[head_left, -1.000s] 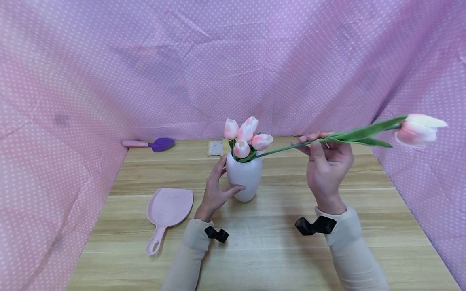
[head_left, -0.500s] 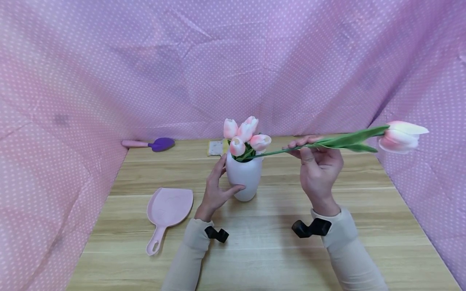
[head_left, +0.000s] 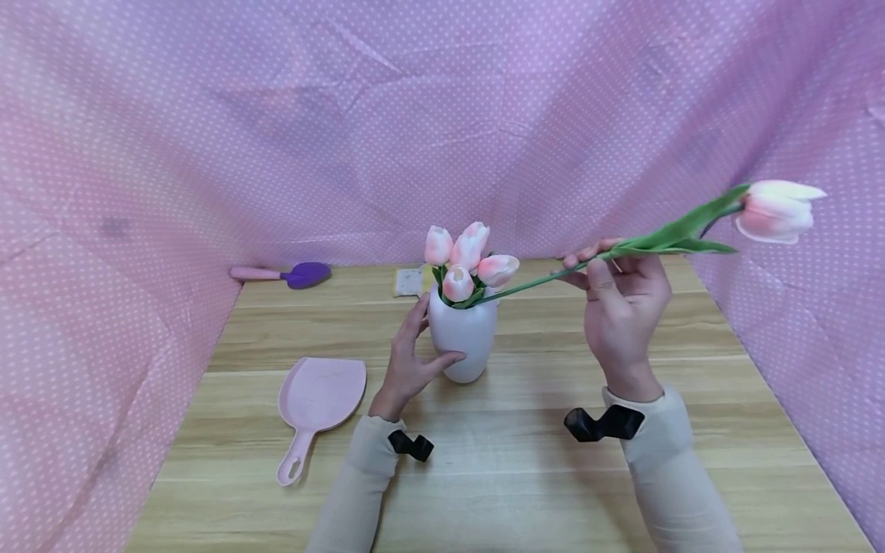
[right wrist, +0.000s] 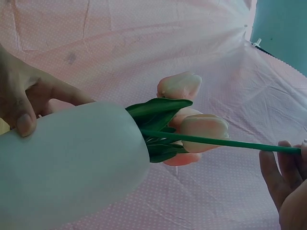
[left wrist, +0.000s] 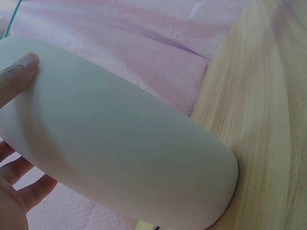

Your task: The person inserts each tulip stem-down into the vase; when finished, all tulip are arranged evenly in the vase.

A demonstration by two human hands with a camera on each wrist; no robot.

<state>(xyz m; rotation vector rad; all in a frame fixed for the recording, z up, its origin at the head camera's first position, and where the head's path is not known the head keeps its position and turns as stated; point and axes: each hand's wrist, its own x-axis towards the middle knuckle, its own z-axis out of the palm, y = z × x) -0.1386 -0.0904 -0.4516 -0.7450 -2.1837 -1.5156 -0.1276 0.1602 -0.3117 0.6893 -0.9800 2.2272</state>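
A white vase [head_left: 462,342] stands upright on the table, with several pink and white tulips [head_left: 469,246] in its mouth. My left hand [head_left: 409,369] grips the vase from the left, its thumb across the front; in the left wrist view the thumb and fingers lie on opposite sides of it. Well to the right, my right hand [head_left: 625,315] pinches the green stem of a single tulip [head_left: 774,211] between thumb and fingers. That stem slants down leftward, and its lower end goes into the vase mouth in the right wrist view.
Left of the vase lies a pink dustpan [head_left: 323,395]. A trowel with a purple blade [head_left: 306,275] rests at the table's back left corner. Behind the vase is a small white and yellow packet [head_left: 408,282], partly hidden. Pink dotted cloth [head_left: 387,138] surrounds the wooden table [head_left: 525,491].
My right hand went slightly left and down, then back right and up, tilting the held tulip's bloom higher. The tulips in the vase shifted a little. My left hand has stayed put.
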